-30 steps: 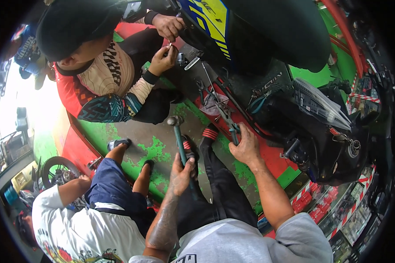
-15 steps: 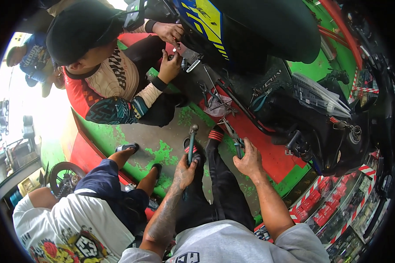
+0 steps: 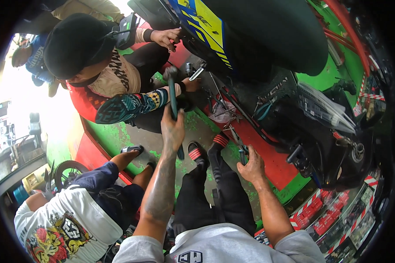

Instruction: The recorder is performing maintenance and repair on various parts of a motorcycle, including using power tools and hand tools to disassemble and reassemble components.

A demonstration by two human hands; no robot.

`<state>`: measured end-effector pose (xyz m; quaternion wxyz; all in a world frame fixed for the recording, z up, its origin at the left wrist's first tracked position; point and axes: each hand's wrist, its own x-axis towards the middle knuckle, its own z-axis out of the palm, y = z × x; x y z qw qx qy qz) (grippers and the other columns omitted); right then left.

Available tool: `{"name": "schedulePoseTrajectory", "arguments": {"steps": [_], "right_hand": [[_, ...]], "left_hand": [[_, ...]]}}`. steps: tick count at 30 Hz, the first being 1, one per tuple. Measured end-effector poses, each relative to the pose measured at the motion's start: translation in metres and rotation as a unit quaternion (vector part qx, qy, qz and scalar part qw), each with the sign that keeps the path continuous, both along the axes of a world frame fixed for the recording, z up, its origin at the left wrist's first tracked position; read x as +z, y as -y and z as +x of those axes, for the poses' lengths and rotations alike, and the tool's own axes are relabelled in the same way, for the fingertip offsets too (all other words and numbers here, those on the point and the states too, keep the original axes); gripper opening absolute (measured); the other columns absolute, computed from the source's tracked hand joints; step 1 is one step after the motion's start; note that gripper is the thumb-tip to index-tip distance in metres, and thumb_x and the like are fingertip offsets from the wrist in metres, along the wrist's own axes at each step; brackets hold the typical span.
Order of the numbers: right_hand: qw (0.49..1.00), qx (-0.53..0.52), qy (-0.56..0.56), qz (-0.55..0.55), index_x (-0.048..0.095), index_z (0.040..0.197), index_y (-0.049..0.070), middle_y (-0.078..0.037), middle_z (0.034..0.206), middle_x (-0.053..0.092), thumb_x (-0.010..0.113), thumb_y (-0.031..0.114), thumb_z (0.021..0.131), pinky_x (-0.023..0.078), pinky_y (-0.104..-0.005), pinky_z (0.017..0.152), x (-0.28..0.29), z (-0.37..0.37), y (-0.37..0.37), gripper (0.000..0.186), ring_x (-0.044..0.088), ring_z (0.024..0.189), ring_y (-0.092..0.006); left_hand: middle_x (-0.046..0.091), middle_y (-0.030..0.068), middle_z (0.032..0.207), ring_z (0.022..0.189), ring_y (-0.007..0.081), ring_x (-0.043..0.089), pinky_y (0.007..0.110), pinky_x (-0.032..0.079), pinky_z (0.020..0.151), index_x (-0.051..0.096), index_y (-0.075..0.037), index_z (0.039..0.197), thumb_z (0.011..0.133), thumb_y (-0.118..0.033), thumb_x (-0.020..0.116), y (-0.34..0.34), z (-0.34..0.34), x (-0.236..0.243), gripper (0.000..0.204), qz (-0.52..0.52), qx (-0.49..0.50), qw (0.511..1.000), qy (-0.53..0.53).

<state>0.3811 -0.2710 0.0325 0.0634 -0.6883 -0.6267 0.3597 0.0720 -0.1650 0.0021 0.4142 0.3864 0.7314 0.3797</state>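
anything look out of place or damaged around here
Yes: the green floor paint is worn off in patches, showing grey beneath. Tools also lie jumbled around a crumpled plastic bag on the red board, which looks untidy. Nothing seems odd about the hammer in the left hand, though it is blurred.

Blown-out white glare from the left, dimmer right side, fisheye-bent edges, black corners, slightly blurred hammer head (image 3: 171, 72).

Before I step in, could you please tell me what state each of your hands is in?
Left hand: closed, holding the hammer by its handle.
Right hand: closed, holding the pliers by their handles.
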Motion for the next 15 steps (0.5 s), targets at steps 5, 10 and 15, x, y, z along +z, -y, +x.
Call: {"name": "schedulePoseTrajectory", "arguments": {"steps": [5, 10, 15], "right_hand": [[0.999, 0.01, -0.037, -0.012, 0.05, 0.134, -0.005, -0.026, 0.117, 0.065, 0.075, 0.014, 0.074, 0.057, -0.0501, 0.089, -0.002, 0.012, -0.028, 0.067, 0.069, 0.103, -0.0443], [1.0, -0.007, -0.018, -0.012, 0.052, 0.133, -0.001, -0.021, 0.114, 0.065, 0.078, 0.015, 0.072, 0.055, -0.0523, 0.09, -0.002, 0.029, -0.046, 0.068, 0.066, 0.109, -0.042], [0.998, -0.04, -0.044, -0.009, 0.052, 0.132, -0.002, -0.022, 0.118, 0.065, 0.077, 0.012, 0.072, 0.055, -0.0495, 0.089, 0.005, 0.034, -0.052, 0.067, 0.066, 0.107, -0.0417]], "left_hand": [[0.071, 0.0141, 0.096, 0.088, 0.0215, 0.066, 0.037, 0.053, 0.085, 0.063, 0.006, 0.123, 0.1, -0.02, 0.065, -0.095, -0.021, -0.01, 0.034, -0.034, 0.022, 0.998, -0.038], [0.069, 0.0166, 0.094, 0.085, 0.0198, 0.063, 0.037, 0.052, 0.083, 0.061, 0.006, 0.125, 0.1, -0.019, 0.067, -0.065, -0.002, -0.005, 0.036, 0.007, -0.012, 1.0, -0.024], [0.073, 0.0191, 0.098, 0.085, 0.0301, 0.074, 0.044, 0.058, 0.077, 0.062, -0.002, 0.134, 0.096, -0.019, 0.07, 0.029, 0.033, 0.003, 0.043, -0.01, -0.124, 0.986, -0.109]]}}
